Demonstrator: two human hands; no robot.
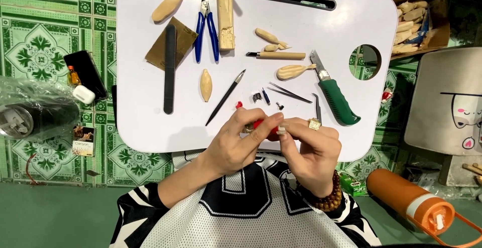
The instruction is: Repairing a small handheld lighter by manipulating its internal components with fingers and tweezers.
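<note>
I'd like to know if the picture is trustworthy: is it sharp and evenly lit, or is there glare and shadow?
Head view: sharp across the white tray table; soft shadows beneath the left hand and right hand; slight wide-angle bending at the edges; no strong glare.

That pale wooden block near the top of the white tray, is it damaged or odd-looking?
Yes. The pale rectangular wooden block beside the blue-handled pliers has a rough, chipped lower right edge, as if pieces were split off. The other carved wooden pieces look smooth.
</note>
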